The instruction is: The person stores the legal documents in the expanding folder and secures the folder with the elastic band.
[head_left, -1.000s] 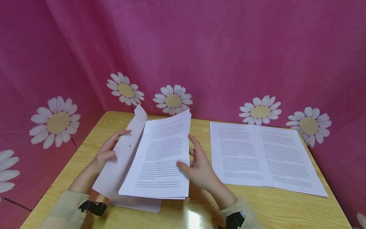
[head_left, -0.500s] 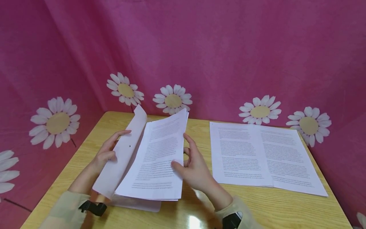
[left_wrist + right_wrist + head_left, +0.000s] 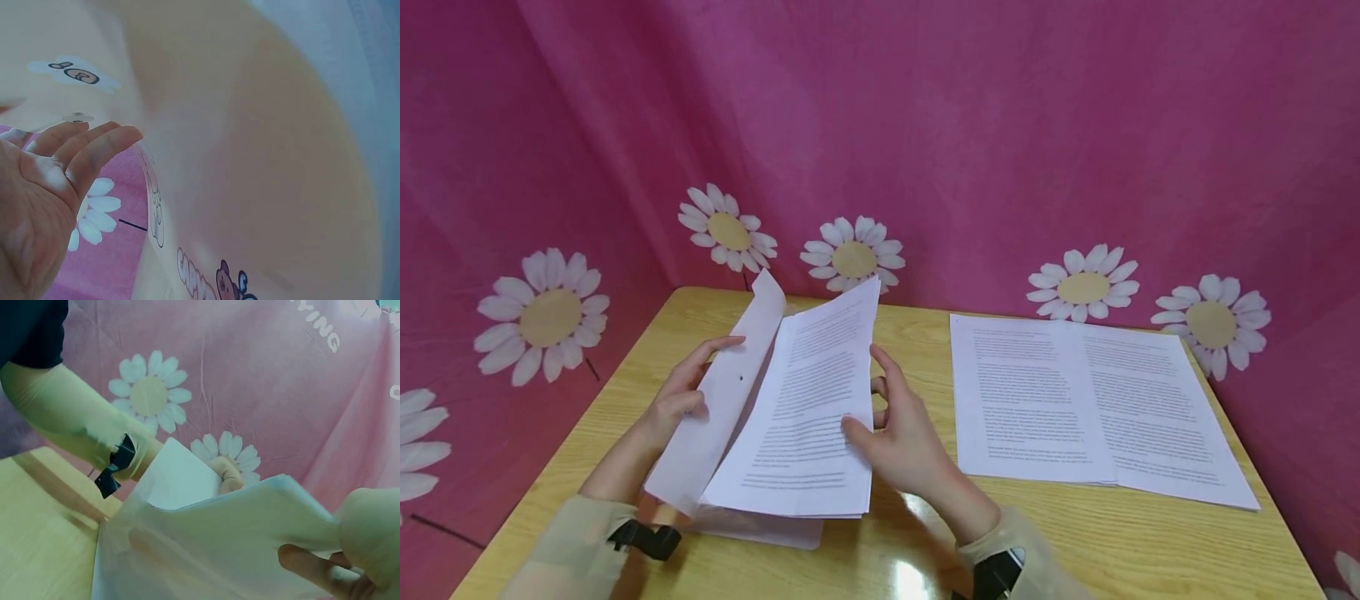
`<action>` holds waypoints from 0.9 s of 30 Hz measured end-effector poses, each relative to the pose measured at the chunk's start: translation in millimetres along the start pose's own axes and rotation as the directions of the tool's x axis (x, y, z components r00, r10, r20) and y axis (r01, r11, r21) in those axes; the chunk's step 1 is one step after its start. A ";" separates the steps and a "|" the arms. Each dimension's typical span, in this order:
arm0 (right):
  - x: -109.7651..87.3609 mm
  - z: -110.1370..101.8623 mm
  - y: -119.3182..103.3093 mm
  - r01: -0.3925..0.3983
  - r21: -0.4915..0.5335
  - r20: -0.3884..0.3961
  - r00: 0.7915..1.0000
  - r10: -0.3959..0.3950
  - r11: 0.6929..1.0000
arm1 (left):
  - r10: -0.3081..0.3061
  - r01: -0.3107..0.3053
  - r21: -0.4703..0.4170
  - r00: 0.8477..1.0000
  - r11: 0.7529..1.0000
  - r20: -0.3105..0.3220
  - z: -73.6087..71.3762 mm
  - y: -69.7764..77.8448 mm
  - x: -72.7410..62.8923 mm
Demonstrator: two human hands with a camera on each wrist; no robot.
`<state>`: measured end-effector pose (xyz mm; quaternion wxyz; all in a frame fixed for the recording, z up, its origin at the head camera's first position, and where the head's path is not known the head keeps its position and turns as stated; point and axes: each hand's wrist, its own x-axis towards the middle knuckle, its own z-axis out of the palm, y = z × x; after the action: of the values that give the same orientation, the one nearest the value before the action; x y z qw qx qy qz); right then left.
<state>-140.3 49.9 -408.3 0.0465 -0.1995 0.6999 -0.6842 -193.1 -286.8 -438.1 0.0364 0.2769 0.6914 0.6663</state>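
Deep-pink cloth printed with large white daisies (image 3: 970, 150) stands behind your pale wooden table (image 3: 1037, 550). Your left hand (image 3: 673, 404) holds up the whitish, flexible plastic folder cover (image 3: 718, 417), with fingers slightly bent and the thumb at its edge. Beside this cover, above the folder's lower part (image 3: 760, 529), is the tilted stack of white printed paper sheets (image 3: 808, 417). Your right hand (image 3: 902, 433) pinches its right edge: the thumb lies on top, and the fingers, partly hidden, are at the side and behind. Well to the right, 2 white printed pages (image 3: 1030, 400) lie side by side, touching, on the table.
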 end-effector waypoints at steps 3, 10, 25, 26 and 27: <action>2.8 1.9 1.0 0.003 0.081 0.003 1.000 -0.003 0.997 | 0.005 -0.005 -0.006 1.000 1.000 0.001 0.4 0.3 0.7; 8.3 6.1 2.3 -0.023 0.226 -0.016 1.000 0.027 0.974 | 0.019 -0.019 -0.008 1.000 1.000 0.002 1.4 1.4 2.1; 23.6 3.1 -1.3 -0.127 0.234 -0.032 0.990 0.138 0.964 | 0.068 -0.068 0.000 0.998 0.998 0.015 2.8 3.0 3.1; 23.6 3.2 -2.5 -0.124 0.237 -0.035 0.990 0.136 0.964 | 0.074 -0.074 0.000 0.997 0.997 0.012 3.1 3.2 3.4; 23.2 3.4 -3.3 -0.118 0.241 -0.034 0.991 0.130 0.963 | 0.075 -0.075 0.004 0.997 0.997 0.011 3.3 3.5 3.6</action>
<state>-159.7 38.9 -400.4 0.0952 -0.1312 0.6248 -0.7638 -193.7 -282.4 -434.0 0.0143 0.3063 0.6818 0.6641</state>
